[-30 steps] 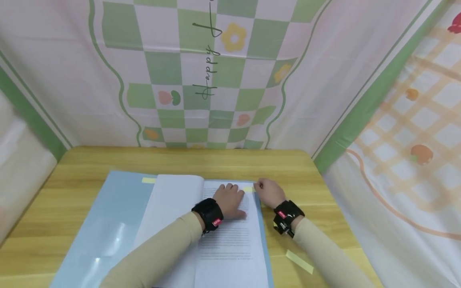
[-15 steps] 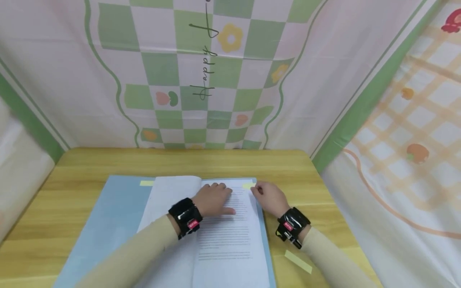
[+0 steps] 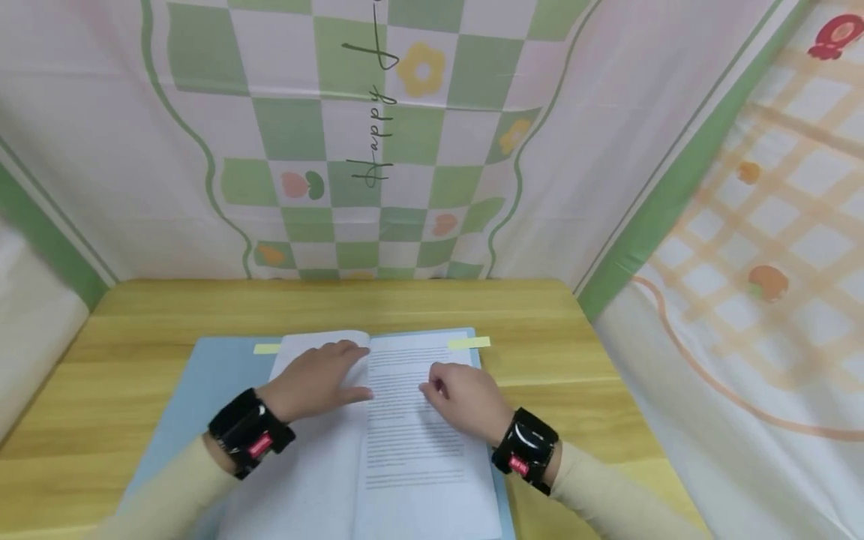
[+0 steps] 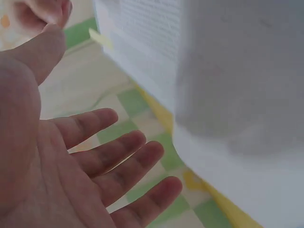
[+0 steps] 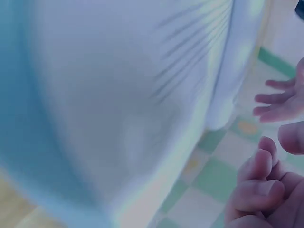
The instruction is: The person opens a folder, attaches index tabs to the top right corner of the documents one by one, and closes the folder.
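Observation:
A book or bound document with a blue cover (image 3: 196, 397) lies open on the table, with a white left page (image 3: 304, 465) and a printed right page (image 3: 418, 450). Near the right page's top corner is a pale yellow strip (image 3: 469, 343), one end jutting past the edge. My left hand (image 3: 313, 382) is over the left page, fingers extended and holding nothing; the left wrist view shows its palm. Over the printed text, my right hand (image 3: 469, 401) has loosely curled fingers. A gap shows between its thumb and fingers (image 5: 259, 164) in the right wrist view, with nothing held.
A second yellow strip (image 3: 266, 349) sits at the cover's upper left. Wooden tabletop (image 3: 337, 304) surrounds the book, and patterned cloth (image 3: 283, 127) hangs behind it and at both sides.
My left hand has moved left off the printed page. My right hand has left the yellow strip at the corner and come inward and nearer. The loose strip on the table is now out of sight.

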### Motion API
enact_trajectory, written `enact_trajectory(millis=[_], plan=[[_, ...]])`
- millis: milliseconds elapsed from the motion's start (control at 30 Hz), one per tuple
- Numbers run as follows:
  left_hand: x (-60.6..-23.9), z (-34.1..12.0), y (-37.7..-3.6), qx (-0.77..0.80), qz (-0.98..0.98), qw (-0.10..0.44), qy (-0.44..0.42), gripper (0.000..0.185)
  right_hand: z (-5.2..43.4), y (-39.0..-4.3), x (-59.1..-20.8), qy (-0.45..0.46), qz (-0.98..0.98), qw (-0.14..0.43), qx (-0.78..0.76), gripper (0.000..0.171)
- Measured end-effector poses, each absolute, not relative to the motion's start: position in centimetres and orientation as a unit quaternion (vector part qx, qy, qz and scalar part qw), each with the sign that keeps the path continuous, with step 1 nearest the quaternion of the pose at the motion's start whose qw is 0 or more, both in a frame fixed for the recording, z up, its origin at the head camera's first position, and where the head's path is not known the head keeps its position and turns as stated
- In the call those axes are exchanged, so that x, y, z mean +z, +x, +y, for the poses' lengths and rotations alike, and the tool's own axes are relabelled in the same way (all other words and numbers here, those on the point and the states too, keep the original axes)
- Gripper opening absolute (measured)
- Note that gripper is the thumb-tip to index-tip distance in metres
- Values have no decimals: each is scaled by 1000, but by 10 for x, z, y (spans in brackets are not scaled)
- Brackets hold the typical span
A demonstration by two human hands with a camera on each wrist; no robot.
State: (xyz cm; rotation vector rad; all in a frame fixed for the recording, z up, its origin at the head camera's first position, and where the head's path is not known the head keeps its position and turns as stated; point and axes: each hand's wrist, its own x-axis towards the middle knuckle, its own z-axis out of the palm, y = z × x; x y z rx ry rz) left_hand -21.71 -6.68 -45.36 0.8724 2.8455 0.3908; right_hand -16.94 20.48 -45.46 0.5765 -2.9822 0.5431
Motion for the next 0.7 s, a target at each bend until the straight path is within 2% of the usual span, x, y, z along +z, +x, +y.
enact_trajectory(millis=[267,367,533,633,700], plan=[[-468,-158,-202,171,951,61,251,82,166,-148,-446,277,-952,-4,132,30],[-479,-191,-192,181,954,80,225,85,149,-136,-447,322,-942,5,98,30],[-504,-239,-174,170,959,121,191,104,113,-111,-446,403,-914,27,39,31],[-517,-262,-165,168,958,132,191,116,89,-98,-445,448,-894,4,19,27],[-527,-273,-158,176,957,109,202,120,72,-90,-446,473,-881,-26,13,26]])
